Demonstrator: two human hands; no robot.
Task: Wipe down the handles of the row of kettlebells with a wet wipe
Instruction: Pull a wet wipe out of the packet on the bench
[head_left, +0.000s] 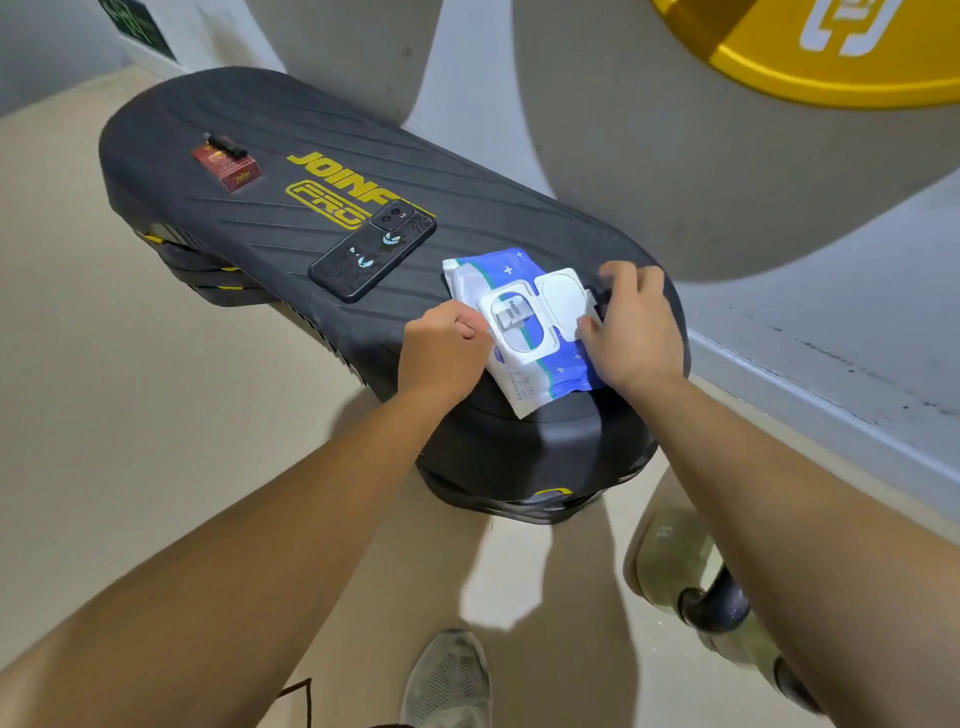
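A blue and white wet wipe pack (561, 371) lies on the near end of a black step platform (270, 228). Its white flip lid (563, 296) stands open over the oval dispenser opening. My left hand (441, 353) is curled into a fist against the pack's left edge, fingertips pinching at the lid frame. My right hand (631, 325) rests on the right side of the pack, fingers curved over the open lid's edge. A pale kettlebell with a black handle (711, 605) sits on the floor at lower right, partly hidden by my right forearm.
A black phone (371, 249) and a red cigarette pack with a lighter on it (227, 163) lie farther along the platform. A grey wall with a yellow disc (831, 62) rises at right. My grey shoe (449, 680) stands on the beige floor.
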